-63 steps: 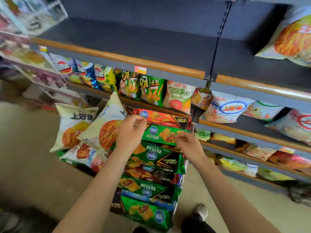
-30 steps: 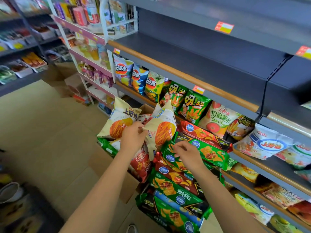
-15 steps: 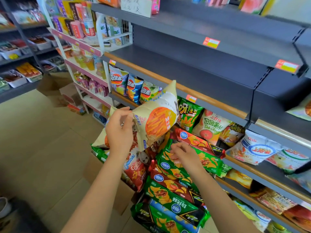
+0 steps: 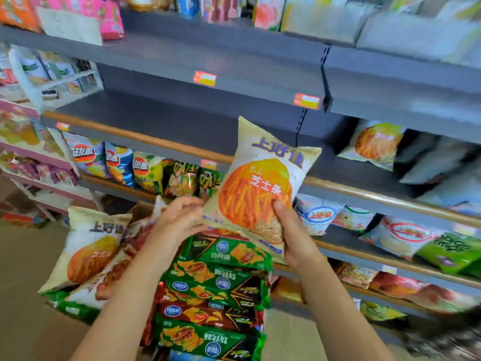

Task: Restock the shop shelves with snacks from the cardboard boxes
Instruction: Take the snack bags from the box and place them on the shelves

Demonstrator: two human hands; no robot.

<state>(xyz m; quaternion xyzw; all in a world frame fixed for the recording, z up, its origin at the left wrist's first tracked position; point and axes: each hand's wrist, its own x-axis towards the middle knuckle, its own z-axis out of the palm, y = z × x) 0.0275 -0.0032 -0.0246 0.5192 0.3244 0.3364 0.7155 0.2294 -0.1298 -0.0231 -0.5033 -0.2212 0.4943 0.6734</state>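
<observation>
Nearest the camera, below both forearms, a stack of green and red chip packs (image 4: 213, 290) stands on end. Above it the left hand (image 4: 177, 220) has its fingers closed on the lower left corner of a cream cheese-stick snack bag (image 4: 260, 188), and the right hand (image 4: 291, 233) grips the bag's lower right edge, thumb pressed on its printed front. The bag is held upright and slightly tilted, clear of the shelves. Left of the left hand's fingers, a second cream bag (image 4: 91, 246) of the same kind leans among other packets in what looks like a cardboard box (image 4: 140, 208). Beyond the fingers, the grey shelf (image 4: 166, 118) with a wooden front strip is bare; on the shelf below it crisp bags (image 4: 117, 162) stand in a row. Farther right, a matching bag (image 4: 374, 144) lies on the neighbouring shelf.
</observation>
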